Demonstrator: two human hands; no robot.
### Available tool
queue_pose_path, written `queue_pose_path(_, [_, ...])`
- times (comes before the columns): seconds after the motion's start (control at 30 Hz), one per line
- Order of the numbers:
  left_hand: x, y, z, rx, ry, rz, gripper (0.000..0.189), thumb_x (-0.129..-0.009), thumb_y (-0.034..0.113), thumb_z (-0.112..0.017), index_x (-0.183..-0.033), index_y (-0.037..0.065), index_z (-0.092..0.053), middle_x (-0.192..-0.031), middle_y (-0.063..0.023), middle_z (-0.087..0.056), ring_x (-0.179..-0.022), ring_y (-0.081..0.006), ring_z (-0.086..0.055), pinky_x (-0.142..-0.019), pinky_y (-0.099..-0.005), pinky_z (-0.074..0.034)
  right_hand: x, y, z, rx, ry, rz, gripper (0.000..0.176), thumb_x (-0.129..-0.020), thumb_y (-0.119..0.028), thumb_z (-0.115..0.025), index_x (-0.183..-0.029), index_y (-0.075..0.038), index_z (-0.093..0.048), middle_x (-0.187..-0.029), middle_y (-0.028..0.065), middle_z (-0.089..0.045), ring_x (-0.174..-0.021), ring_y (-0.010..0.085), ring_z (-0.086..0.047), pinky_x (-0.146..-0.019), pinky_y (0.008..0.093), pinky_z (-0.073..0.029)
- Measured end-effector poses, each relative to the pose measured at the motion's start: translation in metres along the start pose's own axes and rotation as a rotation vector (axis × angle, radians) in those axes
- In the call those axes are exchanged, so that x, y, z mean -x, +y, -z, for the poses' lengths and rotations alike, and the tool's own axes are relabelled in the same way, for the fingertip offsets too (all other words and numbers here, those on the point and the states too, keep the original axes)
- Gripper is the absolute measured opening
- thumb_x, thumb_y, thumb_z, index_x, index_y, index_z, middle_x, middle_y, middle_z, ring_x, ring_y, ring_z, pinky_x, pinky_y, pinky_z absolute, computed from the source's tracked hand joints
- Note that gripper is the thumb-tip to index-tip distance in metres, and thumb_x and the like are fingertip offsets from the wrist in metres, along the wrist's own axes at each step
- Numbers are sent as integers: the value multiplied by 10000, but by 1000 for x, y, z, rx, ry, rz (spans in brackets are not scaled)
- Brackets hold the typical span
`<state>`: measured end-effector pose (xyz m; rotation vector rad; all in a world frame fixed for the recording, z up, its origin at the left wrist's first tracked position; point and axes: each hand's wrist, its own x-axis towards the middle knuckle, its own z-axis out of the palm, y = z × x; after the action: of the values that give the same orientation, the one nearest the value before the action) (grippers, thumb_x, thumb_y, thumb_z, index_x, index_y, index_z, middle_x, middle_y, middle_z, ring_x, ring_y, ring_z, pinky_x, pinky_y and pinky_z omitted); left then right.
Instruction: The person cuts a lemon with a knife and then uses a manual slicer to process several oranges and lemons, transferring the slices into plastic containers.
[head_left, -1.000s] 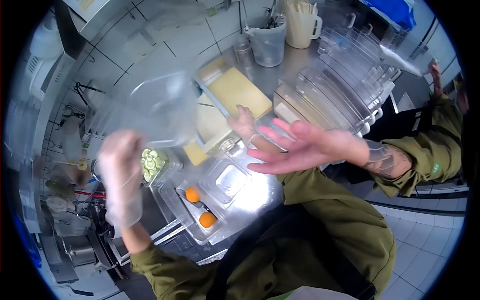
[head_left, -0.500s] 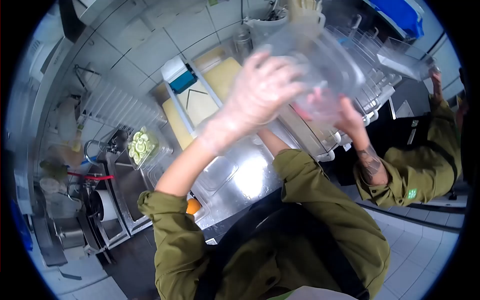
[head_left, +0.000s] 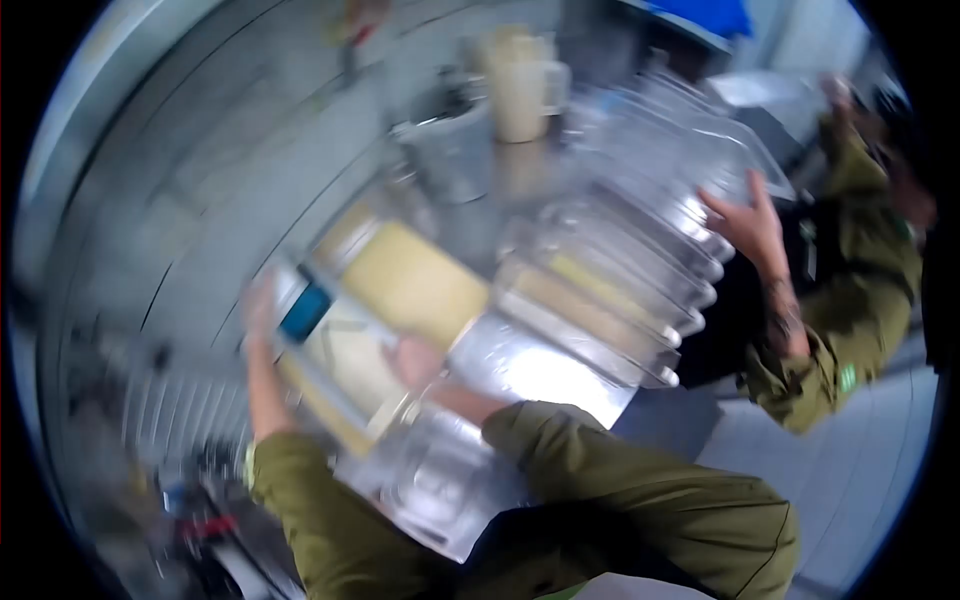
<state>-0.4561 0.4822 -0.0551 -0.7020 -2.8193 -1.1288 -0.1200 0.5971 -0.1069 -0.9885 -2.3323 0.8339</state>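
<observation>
A white mandoline slicer (head_left: 355,355) with a V-shaped blade and a teal block (head_left: 305,312) near its far end lies over a yellow cutting board (head_left: 415,285). My left hand (head_left: 260,312), blurred, is closed along the slicer's far left edge. On the opposite long side, my right hand (head_left: 415,362) has its fingers wrapped at the frame. Motion smears the fingertips of both hands. Close to my body, a clear plastic container (head_left: 440,495) sits on the steel counter (head_left: 535,365).
Clear upright dividers (head_left: 600,280) stand in a row at the right. Beside them a co-worker's hand (head_left: 750,225) touches a clear container (head_left: 700,150). Behind are a cream pitcher (head_left: 520,85) and a grey tub (head_left: 450,160). A wire rack (head_left: 185,415) is at left.
My hands have left the clear container at the upper right and come down left to the slicer. The co-worker's hand is now at a clear container. The view has swung right.
</observation>
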Motion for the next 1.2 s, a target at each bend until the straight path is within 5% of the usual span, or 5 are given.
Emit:
queue_pose_path(0.03, [4, 41, 4, 154, -150, 96, 642, -889, 490, -500, -1278, -21, -500, -1291, -183, -527, -1207, -261, -481, -1014, -363, -363, -6, -6, 17, -142, -274, -104, 380, -855, -382, -544, -990, -33, -606, -902, 215, -634, -836, 377, -616, -752, 482, -486])
queue_pose_path(0.13, [14, 69, -2, 130, -137, 18, 532, -877, 378, -543, -1226, -24, -541, -1196, -189, -584, -1115, -289, -533, -948, -376, -395, -13, -12, 18, -222, -287, -122, 261, -874, -275, -518, -922, -34, -606, -902, 207, -623, -826, 363, -612, -706, 470, -485])
queue_pose_path(0.33, [112, 150, 22, -208, -49, 80, 574, -834, 356, -575, -1271, -10, -507, -1220, -223, -564, -1128, -324, -537, -979, -376, -385, -5, -15, 15, -366, 153, 40, 133, -849, -154, -534, -857, -26, -572, -771, 190, -587, -723, 376, -589, -660, 467, -484])
queue_pose_path(0.7, [258, 203, -37, -415, 606, -29, 336, -846, 243, -513, -1099, 49, -618, -1108, -161, -600, -1003, -359, -570, -883, -424, -449, -4, -16, 28, -410, 26, -88, 149, -878, -164, -485, -854, -31, -547, -858, 185, -601, -805, 390, -584, -703, 484, -480])
queue_pose_path(1.2, [142, 145, -45, -595, 864, -295, 340, -750, 107, -476, -1015, 179, -676, -1031, -52, -663, -892, -269, -639, -716, -371, -525, -1, -12, 25, -288, -80, 120, 197, -786, -109, -568, -935, -9, -489, -863, 196, -543, -821, 386, -550, -690, 491, -447])
